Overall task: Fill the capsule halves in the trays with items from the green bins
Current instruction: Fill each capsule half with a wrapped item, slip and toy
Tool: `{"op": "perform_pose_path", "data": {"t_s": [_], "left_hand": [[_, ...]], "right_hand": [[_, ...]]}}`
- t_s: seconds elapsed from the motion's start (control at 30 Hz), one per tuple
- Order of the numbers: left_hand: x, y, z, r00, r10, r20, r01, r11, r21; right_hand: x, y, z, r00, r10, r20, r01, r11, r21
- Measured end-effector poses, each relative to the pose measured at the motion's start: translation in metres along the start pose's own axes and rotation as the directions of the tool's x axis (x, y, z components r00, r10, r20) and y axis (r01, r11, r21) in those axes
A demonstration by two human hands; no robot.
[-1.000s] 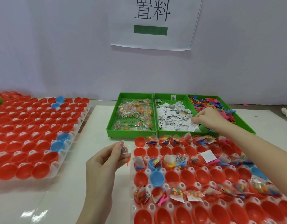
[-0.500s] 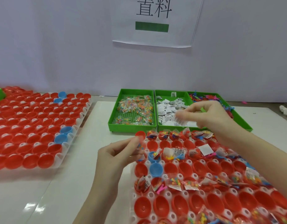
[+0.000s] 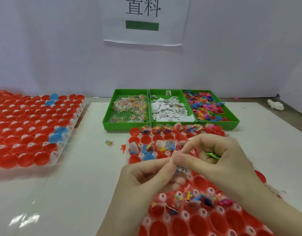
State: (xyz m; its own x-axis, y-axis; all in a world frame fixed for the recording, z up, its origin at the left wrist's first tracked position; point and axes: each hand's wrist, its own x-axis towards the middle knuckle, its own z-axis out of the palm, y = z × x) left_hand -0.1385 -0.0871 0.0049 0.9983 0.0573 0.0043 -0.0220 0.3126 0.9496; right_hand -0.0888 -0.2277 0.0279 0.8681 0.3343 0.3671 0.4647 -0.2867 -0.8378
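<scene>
Pinching together over the near tray [image 3: 181,217], both hands meet: left hand [image 3: 147,178] fingers curled, nipping a small printed paper slip [image 3: 181,169] with the right hand [image 3: 220,160], which also tucks a green toy [image 3: 213,155] under its curled fingers. Slip looks feather-light and floppy, best taken by an edge between fingertips; toy looks soft and bendy, not fragile. Below the hands, red capsule halves [image 3: 203,183], some already filled with packets. Left of the hands, a stray bead packet [image 3: 109,142] on the table [image 3: 78,184], and further left a second tray [image 3: 27,130] of empty halves. Beyond the hands, three green bins [image 3: 170,124]: bead packets, paper slips, coloured figures.
</scene>
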Motion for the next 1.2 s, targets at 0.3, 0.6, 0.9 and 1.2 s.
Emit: {"op": "perform_pose_path", "data": {"t_s": [0.3, 0.6, 0.9, 1.2], "left_hand": [[-0.028, -0.001, 0.016, 0.969, 0.061, -0.240, -0.056, 0.998, 0.028], [-0.044, -0.007, 0.025, 0.950, 0.138, -0.281, -0.108, 0.987, 0.121], [-0.053, -0.009, 0.026, 0.972, 0.135, -0.191, -0.136, 0.991, 0.011], [-0.058, -0.008, 0.000, 0.994, 0.109, -0.024, -0.107, 0.993, 0.059]], "right_hand": [[-0.035, -0.032, -0.015, 0.924, 0.242, 0.295, -0.328, 0.898, 0.292], [-0.061, -0.021, -0.002, 0.993, 0.118, 0.026, -0.119, 0.925, 0.360], [-0.071, -0.024, 0.008, 0.960, 0.210, -0.183, -0.100, 0.872, 0.480], [-0.068, -0.022, 0.014, 0.978, 0.202, -0.041, -0.170, 0.904, 0.393]]}}
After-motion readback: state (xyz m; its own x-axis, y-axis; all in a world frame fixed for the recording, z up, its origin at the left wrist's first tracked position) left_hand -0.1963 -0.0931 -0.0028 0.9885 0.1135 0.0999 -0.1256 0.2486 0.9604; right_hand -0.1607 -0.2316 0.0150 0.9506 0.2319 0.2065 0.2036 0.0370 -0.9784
